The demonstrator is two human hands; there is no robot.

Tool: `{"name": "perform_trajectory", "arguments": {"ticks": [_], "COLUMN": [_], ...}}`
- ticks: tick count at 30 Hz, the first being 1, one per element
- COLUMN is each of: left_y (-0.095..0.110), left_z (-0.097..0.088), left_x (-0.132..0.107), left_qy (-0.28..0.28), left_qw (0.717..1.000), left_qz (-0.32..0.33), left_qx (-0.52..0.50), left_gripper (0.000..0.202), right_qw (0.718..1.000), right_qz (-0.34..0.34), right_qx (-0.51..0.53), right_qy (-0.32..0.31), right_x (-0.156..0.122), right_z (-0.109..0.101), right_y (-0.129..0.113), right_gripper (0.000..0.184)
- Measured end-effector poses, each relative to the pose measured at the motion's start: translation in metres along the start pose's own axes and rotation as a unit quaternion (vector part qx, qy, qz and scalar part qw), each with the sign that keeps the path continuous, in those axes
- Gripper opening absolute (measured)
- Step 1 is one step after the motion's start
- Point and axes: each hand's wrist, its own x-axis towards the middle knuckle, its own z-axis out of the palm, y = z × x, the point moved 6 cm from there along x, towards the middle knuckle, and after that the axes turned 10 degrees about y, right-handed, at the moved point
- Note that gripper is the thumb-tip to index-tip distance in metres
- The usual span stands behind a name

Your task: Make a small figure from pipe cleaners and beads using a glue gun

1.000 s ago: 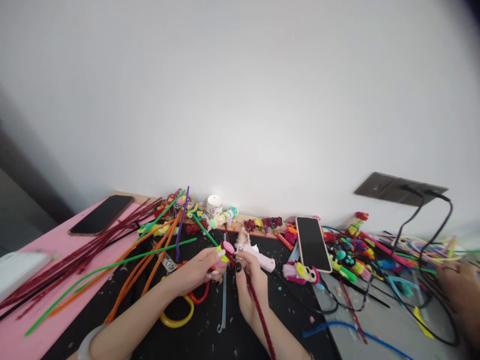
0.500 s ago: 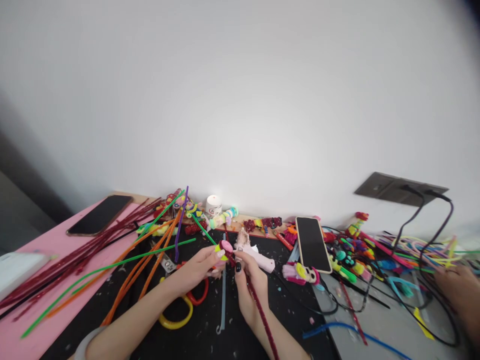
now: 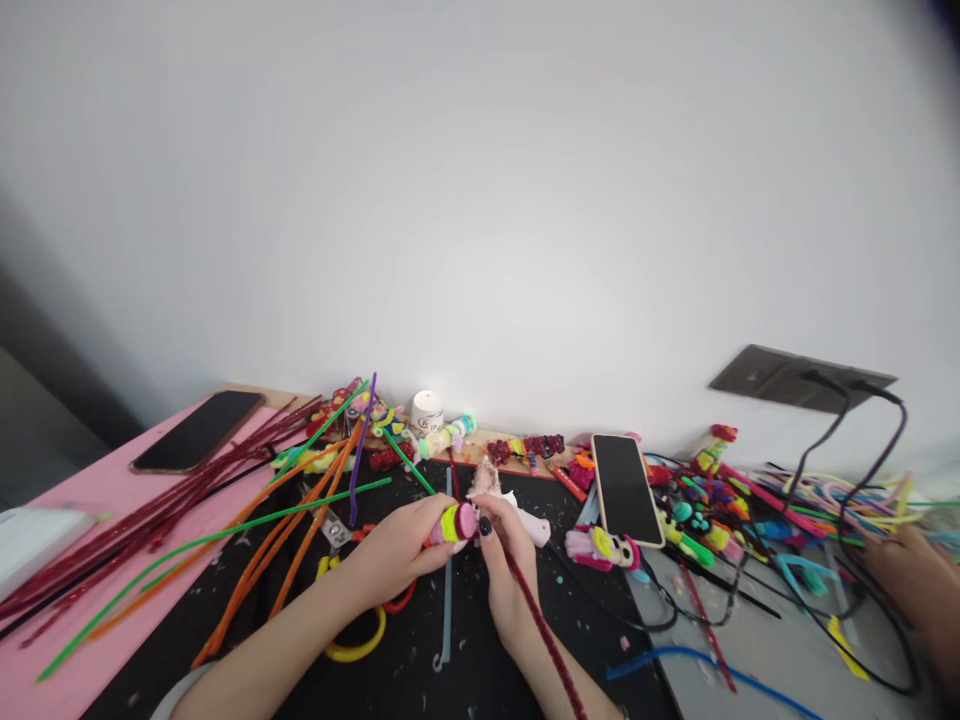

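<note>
My left hand (image 3: 405, 535) is closed around a small pipe-cleaner figure (image 3: 454, 522) with pink, yellow and dark red bands. The figure lies sideways, its round pink end pointing right. My right hand (image 3: 512, 565) pinches a dark red pipe cleaner (image 3: 541, 625) between thumb and fingers, close beside the figure. The long end of this pipe cleaner trails down over my right wrist. Behind my right hand lies a white glue gun (image 3: 534, 527), partly covered. Scissors with yellow handles (image 3: 360, 645) rest under my left forearm.
Orange pipe cleaners (image 3: 255, 560) and dark red ones (image 3: 172, 500) spread at left near a phone (image 3: 199, 430). A second phone (image 3: 626, 490) leans at right, beside a finished doll (image 3: 604, 547). Black cables (image 3: 844, 520) hang from the wall socket. Another person's hand (image 3: 911, 570) is at far right.
The figure has turned in my left hand, so its pink end now faces right instead of up. My left fingers have wrapped further around it. My right hand has shifted slightly right.
</note>
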Motion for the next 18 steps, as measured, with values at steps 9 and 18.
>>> {"name": "perform_trajectory", "arguments": {"ticks": [9, 18], "left_y": [0.0076, 0.0046], "left_z": [0.0012, 0.0015], "left_x": [0.0003, 0.0004], "left_qy": [-0.028, -0.03], "left_qw": [0.999, 0.999], "left_qz": [-0.01, -0.017], "left_qx": [0.021, 0.024], "left_gripper": [0.014, 0.013], "right_qw": [1.0, 0.999], "right_qz": [-0.012, 0.004], "right_qx": [-0.008, -0.027], "right_qy": [-0.023, -0.034], "right_x": [0.0004, 0.0018], "right_z": [-0.0004, -0.0007], "right_y": [-0.0027, -0.0009], "right_gripper": [0.027, 0.036]}}
